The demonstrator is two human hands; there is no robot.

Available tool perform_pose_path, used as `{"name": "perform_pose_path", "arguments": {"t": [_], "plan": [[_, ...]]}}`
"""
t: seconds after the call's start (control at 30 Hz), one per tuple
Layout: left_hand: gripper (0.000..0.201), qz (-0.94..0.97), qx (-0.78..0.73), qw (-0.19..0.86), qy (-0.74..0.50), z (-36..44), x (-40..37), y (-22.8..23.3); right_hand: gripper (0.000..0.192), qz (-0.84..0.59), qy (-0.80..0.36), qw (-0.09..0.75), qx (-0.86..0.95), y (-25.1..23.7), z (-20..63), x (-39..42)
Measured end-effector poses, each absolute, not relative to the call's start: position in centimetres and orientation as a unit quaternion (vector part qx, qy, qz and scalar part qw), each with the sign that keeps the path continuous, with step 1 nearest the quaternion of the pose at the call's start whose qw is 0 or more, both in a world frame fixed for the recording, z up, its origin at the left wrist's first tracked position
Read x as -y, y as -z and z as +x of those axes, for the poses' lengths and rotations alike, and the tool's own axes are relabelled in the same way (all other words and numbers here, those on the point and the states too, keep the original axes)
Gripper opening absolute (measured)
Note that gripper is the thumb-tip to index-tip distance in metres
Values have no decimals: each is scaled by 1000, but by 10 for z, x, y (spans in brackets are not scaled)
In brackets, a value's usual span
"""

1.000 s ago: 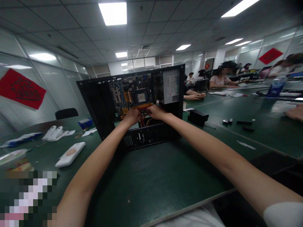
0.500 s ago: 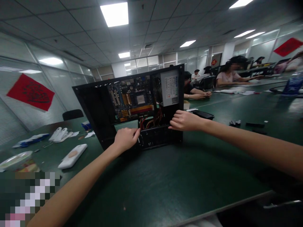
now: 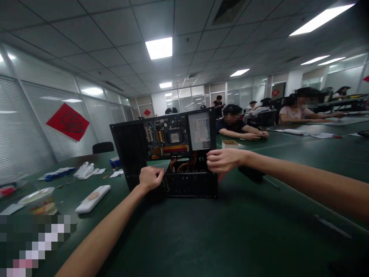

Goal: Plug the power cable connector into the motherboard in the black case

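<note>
An open black computer case point(image 3: 190, 185) stands on the green table with its inside facing me. Inside it are a motherboard point(image 3: 167, 136), a silver power supply point(image 3: 199, 132) at the upper right and a bundle of coloured cables point(image 3: 184, 165) below. My left hand point(image 3: 151, 178) is closed over the edge of the lower bay, thumb pointing right. At the case's right side, my right hand point(image 3: 223, 160) has its fingers curled round the frame. Its fingertips are partly hidden.
To the left lie a white power bank-like block point(image 3: 92, 199), a lidded plastic food tub point(image 3: 40, 201) and white cable-like items point(image 3: 85, 171). Behind the case are a small open box point(image 3: 230, 144) and a seated person point(image 3: 233, 125). A dark flat part point(image 3: 251, 173) lies beyond my right forearm.
The case has turned slightly and now sits more level, both hands still on it. My view has shifted, so the room appears lower and farther right.
</note>
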State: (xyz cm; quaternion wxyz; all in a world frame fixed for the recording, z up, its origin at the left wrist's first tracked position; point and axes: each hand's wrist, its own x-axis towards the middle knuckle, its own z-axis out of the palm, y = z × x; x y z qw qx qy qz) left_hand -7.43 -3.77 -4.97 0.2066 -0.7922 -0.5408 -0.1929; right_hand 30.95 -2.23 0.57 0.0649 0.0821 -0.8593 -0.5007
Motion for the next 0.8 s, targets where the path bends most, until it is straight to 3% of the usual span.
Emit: {"name": "perform_pose_path", "arguments": {"t": [0.2,0.33,0.47,0.67,0.8], "plan": [[62,-756,587,163,238,-86,24,46,55,97,525,103,839,-9,275,43],[64,-642,673,66,362,-93,13,38,63,114,530,110,833,-9,243,59],[64,-594,703,-11,392,-105,2,29,70,182,525,153,817,-7,198,70],[63,-591,681,-44,429,-131,-18,32,65,200,492,291,795,7,130,78],[61,-631,653,-44,417,-143,-22,30,63,178,482,318,797,12,98,87]]}}
